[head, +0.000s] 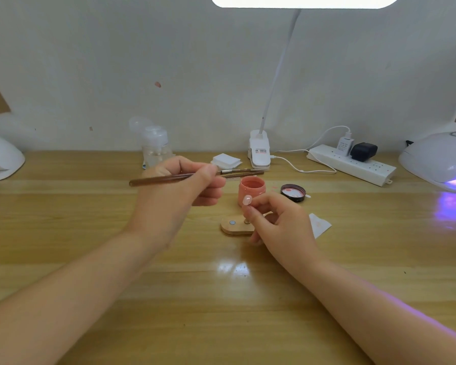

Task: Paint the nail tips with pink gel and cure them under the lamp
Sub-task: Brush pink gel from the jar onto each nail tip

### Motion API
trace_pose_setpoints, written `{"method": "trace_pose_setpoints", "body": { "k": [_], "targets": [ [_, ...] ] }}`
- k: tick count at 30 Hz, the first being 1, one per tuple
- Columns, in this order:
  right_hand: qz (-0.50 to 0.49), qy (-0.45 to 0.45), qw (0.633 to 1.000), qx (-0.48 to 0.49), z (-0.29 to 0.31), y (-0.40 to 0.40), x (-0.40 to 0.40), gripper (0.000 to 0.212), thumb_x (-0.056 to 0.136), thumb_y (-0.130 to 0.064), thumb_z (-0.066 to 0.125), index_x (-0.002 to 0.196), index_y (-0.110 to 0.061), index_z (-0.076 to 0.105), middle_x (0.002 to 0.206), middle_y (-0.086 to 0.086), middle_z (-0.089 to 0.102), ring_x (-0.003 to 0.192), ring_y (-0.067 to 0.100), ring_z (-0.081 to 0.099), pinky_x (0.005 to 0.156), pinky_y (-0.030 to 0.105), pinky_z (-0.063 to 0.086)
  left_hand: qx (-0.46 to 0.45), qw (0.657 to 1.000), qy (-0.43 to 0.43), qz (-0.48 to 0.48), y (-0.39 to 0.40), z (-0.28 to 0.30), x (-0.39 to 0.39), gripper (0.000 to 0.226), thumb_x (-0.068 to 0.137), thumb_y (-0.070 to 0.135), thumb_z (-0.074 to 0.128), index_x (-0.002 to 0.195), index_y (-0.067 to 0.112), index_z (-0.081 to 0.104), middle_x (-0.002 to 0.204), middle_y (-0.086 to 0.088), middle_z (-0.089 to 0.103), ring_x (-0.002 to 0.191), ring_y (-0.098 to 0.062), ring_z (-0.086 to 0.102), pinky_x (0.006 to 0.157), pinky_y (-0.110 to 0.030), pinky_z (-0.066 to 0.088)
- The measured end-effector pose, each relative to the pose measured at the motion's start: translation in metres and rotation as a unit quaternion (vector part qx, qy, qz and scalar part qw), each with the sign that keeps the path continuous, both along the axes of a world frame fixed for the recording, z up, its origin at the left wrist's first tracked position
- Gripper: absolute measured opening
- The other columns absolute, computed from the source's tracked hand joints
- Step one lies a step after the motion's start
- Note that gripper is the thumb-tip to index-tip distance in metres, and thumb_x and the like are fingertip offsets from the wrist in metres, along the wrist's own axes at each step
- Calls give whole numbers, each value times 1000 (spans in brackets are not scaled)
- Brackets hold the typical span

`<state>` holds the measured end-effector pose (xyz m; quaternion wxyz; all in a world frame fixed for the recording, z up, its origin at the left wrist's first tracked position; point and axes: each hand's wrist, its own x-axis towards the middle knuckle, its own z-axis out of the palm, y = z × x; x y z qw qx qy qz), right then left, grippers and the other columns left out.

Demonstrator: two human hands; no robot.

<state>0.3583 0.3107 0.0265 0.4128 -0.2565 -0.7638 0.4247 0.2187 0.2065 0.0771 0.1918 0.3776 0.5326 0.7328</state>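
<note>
My left hand grips a brown-handled brush held level, its tip reaching over the open pink gel jar. My right hand pinches a small stand holding a pale nail tip just in front of the jar. Below it lies a wooden holder base with a metal disc. The jar's dark lid lies upturned to the right. A white curing lamp glows purple at the far right.
A clip-on desk lamp stands at the back, with a power strip and cables to its right. White pads, a clear pump bottle, a second white lamp at left, and a paper wipe lie around.
</note>
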Motion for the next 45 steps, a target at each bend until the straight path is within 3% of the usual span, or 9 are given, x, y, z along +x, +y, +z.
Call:
{"method": "trace_pose_setpoints", "body": {
  "k": [5, 8, 12, 17, 20, 26, 38, 41, 45],
  "targets": [
    [4, -5, 1000, -2, -2, 2, 0, 7, 89, -29, 67, 82, -28, 66, 77, -11, 68, 51, 15, 64, 62, 44, 56, 30, 992, 121, 16, -14, -25, 10, 12, 90, 18, 64, 79, 16, 59, 70, -4, 70, 61, -12, 65, 59, -20, 53],
    [4, -4, 1000, -5, -4, 3, -1, 8, 90, -32, 66, 83, -29, 65, 79, -14, 67, 50, 13, 64, 57, 29, 53, 19, 984, 175, -13, -19, -36, 12, 6, 84, 31, 56, 82, 28, 60, 75, -1, 68, 69, -9, 64, 65, -19, 51],
    [13, 8, 1000, 1, -6, 4, 0, 5, 90, -29, 67, 88, -24, 66, 83, -13, 66, 51, 14, 63, 51, 15, 43, 30, 972, 233, -8, -21, -40, 15, 14, 90, 32, 51, 90, 24, 62, 80, 3, 70, 75, -11, 66, 68, -22, 53],
    [13, 20, 1000, 9, -6, 4, 0, 2, 90, -24, 67, 90, -22, 67, 85, -12, 67, 50, 14, 62, 51, 16, 43, 39, 953, 300, 34, -22, -43, 18, 12, 95, 35, 52, 94, 29, 62, 84, 11, 72, 71, -14, 68, 64, -35, 54],
    [17, 26, 999, 7, -5, 3, 0, 2, 90, -24, 67, 89, -23, 67, 85, -11, 67, 48, 15, 61, 51, 18, 45, 31, 946, 319, 43, -23, -44, 18, 11, 95, 36, 51, 96, 30, 60, 86, 12, 72, 73, -12, 68, 64, -33, 54],
    [24, 28, 999, 10, -3, 2, 1, 9, 90, -20, 66, 86, -27, 67, 82, -9, 66, 47, 14, 59, 50, 18, 44, 3, 946, 324, 25, -23, -46, 22, 14, 91, 32, 51, 95, 26, 63, 89, 13, 72, 83, -4, 69, 72, -21, 54],
    [28, 30, 999, 4, -4, 3, -1, 6, 91, -28, 64, 87, -25, 66, 82, -9, 66, 46, 13, 58, 50, 17, 43, -4, 967, 255, 19, -22, -46, 21, 16, 89, 38, 52, 94, 27, 63, 87, 9, 73, 79, -11, 69, 72, -36, 56],
    [26, 24, 999, 6, -4, 2, 0, 4, 91, -25, 64, 88, -23, 66, 82, -10, 66, 47, 15, 59, 50, 18, 43, 1, 966, 258, 4, -24, -46, 21, 15, 88, 33, 51, 87, 25, 63, 79, 7, 72, 72, -11, 68, 66, -36, 55],
    [28, 19, 999, 6, -3, 1, 1, 6, 92, -26, 64, 90, -21, 66, 85, -10, 67, 48, 15, 60, 51, 24, 47, 30, 975, 219, 9, -24, -42, 23, 19, 90, 33, 50, 87, 18, 62, 77, 3, 71, 68, -11, 65, 63, -23, 53]
  ]
}}
